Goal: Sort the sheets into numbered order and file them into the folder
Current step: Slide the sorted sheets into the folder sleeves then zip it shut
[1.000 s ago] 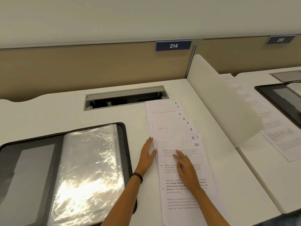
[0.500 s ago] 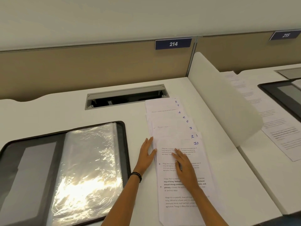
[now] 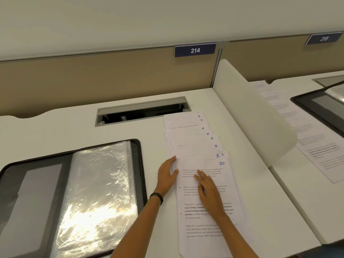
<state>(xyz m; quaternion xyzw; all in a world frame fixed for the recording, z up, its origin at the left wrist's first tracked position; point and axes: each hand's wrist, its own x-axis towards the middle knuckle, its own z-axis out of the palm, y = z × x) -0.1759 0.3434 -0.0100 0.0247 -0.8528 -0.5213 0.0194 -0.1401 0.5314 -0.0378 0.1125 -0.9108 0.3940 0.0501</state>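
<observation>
Fanned white paper sheets (image 3: 197, 146) with handwritten blue numbers lying on white desk (image 3: 74, 131), right of open black zip folder (image 3: 134, 164). Left hand (image 3: 167, 175) pressing flat at stack's left edge; right hand (image 3: 209, 190) lying flat on top sheet, fingers extended, gripping nothing.

Glossy, seemingly plastic folder sleeves (image 3: 96, 185)

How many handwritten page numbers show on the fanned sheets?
8, running down the right corners of the white fanned sheets, far to near: 2, 7, 4, 5, 6, 3, 1, 10. Others may be hidden.
</observation>
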